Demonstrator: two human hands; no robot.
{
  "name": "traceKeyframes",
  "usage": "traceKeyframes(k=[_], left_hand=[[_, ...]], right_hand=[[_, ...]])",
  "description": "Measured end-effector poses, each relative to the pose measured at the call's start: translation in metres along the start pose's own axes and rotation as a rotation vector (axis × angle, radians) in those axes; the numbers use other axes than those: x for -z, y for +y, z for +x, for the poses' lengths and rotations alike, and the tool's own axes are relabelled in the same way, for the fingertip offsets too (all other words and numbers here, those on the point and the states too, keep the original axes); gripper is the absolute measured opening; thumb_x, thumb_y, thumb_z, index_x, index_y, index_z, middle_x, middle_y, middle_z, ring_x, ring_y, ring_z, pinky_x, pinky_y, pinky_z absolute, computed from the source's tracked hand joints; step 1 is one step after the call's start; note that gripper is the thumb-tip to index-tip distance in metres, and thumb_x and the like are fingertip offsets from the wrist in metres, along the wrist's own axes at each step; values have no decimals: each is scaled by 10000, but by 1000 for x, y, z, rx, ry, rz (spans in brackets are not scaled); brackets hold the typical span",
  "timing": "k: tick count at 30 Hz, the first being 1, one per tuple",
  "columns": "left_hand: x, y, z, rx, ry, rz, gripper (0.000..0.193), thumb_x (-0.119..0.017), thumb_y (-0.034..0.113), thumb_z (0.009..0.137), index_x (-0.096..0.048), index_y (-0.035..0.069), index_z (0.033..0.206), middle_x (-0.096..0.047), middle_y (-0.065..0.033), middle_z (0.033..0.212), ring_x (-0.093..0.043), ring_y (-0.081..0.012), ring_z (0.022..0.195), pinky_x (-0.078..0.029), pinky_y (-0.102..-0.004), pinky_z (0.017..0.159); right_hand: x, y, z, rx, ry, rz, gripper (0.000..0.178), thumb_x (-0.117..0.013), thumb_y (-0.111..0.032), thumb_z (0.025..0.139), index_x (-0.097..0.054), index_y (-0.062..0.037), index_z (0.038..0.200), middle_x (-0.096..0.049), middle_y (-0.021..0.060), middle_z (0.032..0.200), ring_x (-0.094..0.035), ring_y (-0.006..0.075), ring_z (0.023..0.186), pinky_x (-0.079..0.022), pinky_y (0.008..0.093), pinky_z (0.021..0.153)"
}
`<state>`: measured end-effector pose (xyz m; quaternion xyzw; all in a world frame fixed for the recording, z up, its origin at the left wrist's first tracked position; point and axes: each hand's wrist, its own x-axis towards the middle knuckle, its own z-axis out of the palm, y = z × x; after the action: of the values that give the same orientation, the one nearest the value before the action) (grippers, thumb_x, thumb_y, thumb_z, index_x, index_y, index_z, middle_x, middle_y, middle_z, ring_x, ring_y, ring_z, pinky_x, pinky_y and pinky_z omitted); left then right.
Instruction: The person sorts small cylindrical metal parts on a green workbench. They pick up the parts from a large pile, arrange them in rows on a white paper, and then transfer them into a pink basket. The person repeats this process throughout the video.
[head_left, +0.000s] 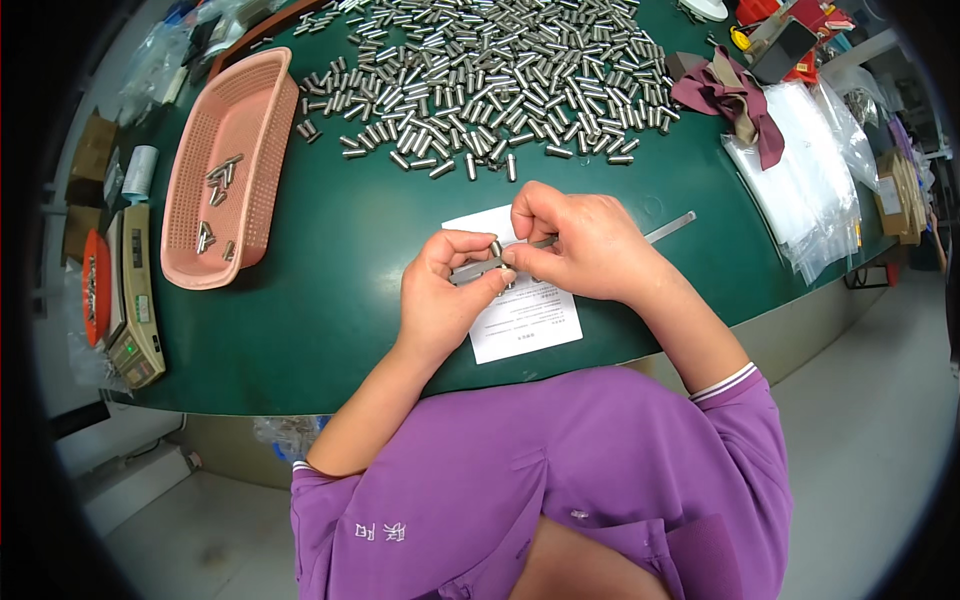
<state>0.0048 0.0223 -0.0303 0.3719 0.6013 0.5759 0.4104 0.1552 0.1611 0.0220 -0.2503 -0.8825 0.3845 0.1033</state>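
Observation:
In front of me both hands meet over a white printed sheet (530,325) on the green table. My left hand (437,290) is closed, with thumb and fingertips pinching a short shiny metal pin (496,248). My right hand (585,245) is closed too, its thumb and bent forefinger on a long flat metal bar (672,228). The bar runs under the right hand and reaches the left fingers; its middle is hidden, so its exact kind cannot be told. More metal shows below the fingertips, partly covered by them.
Beyond my hands spreads a large heap of metal pins (500,85). At left stand a pink basket (185,220) with several pins, a scale (138,290) and an orange tray (97,285). Plastic bags (800,190) and a maroon cloth (730,100) lie at right.

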Motion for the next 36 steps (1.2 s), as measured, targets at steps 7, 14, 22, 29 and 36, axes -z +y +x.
traceKeyframes(k=[7,14,22,29,36], left_hand=[[-1,1,-1,-20,22,13,350,-771,-69,778,-587,1,1067,-663,-95,1039,-654,-163,971,-539,-296,853],[4,-5,0,2,-25,-103,354,-764,-81,778,-580,6,1067,-664,-94,1039,-646,-173,998,-522,-315,896],[0,0,-1,43,5,-113,351,-752,-90,788,-571,11,1072,-664,-101,1041,-658,-172,973,-536,-308,870],[3,-6,-2,-25,14,-134,348,-753,-89,790,-568,8,1068,-656,-110,1047,-665,-170,973,-551,-293,835],[3,-6,-3,-5,24,-72,358,-772,-76,772,-567,-11,1059,-652,-99,1045,-660,-177,1008,-554,-299,850]], right_hand=[[-3,5,1,31,88,43,281,-720,-294,804,-542,-111,921,-678,72,778,-682,275,729,-508,402,649],[35,37,-4,-215,27,152,244,-732,-193,811,-544,-82,921,-642,21,660,-599,137,439,-463,291,456],[-4,6,7,53,34,9,285,-747,-237,801,-541,-99,941,-645,39,696,-647,172,640,-510,326,597],[31,33,-4,-165,5,154,264,-726,-270,814,-556,-111,937,-682,56,753,-655,215,557,-502,338,555],[8,12,5,-66,-19,72,291,-727,-300,806,-551,-111,941,-686,77,753,-693,293,739,-512,403,656]])
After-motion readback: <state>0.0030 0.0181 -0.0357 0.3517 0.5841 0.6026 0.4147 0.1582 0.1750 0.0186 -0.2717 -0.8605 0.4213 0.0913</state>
